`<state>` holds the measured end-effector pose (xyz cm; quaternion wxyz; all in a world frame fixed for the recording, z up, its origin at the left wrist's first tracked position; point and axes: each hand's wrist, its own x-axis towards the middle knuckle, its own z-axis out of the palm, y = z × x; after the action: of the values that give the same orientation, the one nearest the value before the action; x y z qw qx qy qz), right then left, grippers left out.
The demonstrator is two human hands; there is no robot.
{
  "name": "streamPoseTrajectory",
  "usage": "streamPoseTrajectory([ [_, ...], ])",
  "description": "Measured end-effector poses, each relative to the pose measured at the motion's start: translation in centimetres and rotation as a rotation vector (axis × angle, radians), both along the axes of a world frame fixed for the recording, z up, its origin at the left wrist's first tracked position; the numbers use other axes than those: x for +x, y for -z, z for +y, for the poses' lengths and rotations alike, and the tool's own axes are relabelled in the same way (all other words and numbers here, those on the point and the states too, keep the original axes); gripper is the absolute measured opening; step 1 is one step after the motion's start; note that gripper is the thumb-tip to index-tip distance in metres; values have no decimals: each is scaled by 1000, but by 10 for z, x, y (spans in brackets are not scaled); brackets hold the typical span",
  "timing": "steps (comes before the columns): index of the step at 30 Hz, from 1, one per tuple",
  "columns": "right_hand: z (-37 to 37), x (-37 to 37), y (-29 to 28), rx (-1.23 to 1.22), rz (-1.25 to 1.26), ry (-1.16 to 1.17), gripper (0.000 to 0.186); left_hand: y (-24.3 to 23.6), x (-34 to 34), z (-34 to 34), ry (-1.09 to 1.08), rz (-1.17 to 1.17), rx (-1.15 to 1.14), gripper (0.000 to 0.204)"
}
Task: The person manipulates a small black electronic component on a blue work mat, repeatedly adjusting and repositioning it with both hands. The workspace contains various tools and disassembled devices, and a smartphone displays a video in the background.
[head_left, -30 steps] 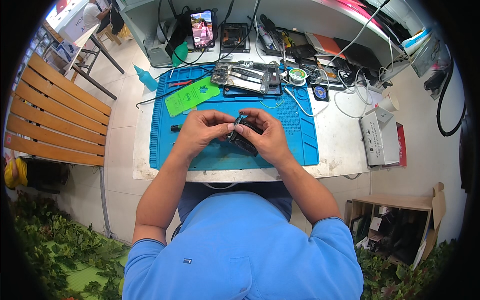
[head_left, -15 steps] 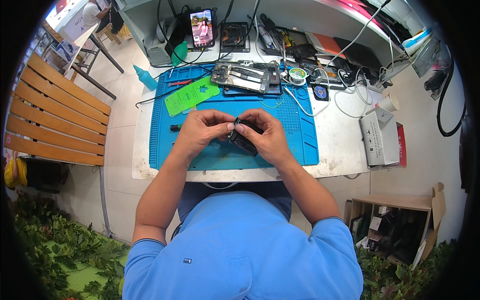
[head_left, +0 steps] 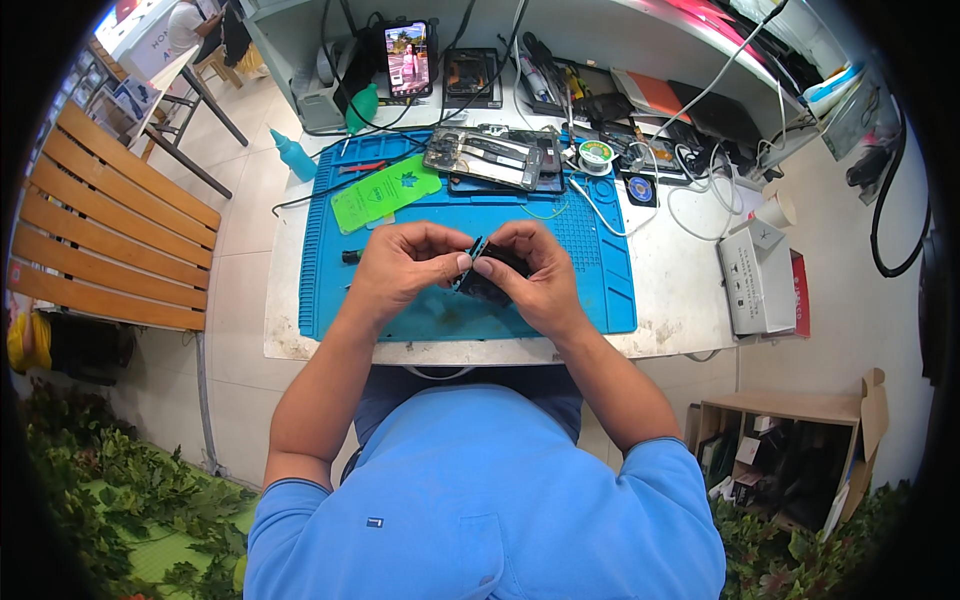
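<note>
Above the blue work mat (head_left: 420, 318), both hands meet over a small dark device. My left hand (head_left: 412, 262) pinches a thin board-like piece with a teal edge (head_left: 463, 279) between thumb and fingers. My right hand (head_left: 532, 270) is closed round a black casing-like part (head_left: 487, 291), its thumb against the thin piece. The thin piece stands on edge beside the black part; fingers hide where they meet. Just beyond the hands lies a green phone-shaped card (head_left: 385, 195). A dark-handled tool (head_left: 351, 257) lies left of my left hand.
An opened phone (head_left: 483, 157) and a solder spool (head_left: 596, 156) lie at the mat's far side. A lit phone (head_left: 407, 60) stands behind, near a green blower bulb (head_left: 363, 105). A teal bottle (head_left: 292, 156) stands left, a white box (head_left: 757, 280) right. Cables trail across the back.
The thin piece has turned more upright, and its teal edge now shows between my hands. The black part has tilted in my right hand. Both hands stay nearly in place.
</note>
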<state>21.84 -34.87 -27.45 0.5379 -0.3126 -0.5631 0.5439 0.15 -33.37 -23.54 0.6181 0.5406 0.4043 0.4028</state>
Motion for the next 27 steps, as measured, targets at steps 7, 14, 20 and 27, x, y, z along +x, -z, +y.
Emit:
streamPoseTrajectory([
  [7,4,5,-7,-147,134,-108,55,0,-1,2,25,-134,-86,28],
  [14,6,7,-13,-232,221,-190,58,7,0,5,99,-251,-161,31],
  [20,6,8,-12,-249,227,-216,53,18,-3,9,187,-338,-180,31],
  [27,6,7,-10,-250,236,-209,47,20,-2,9,203,-335,-179,31],
])
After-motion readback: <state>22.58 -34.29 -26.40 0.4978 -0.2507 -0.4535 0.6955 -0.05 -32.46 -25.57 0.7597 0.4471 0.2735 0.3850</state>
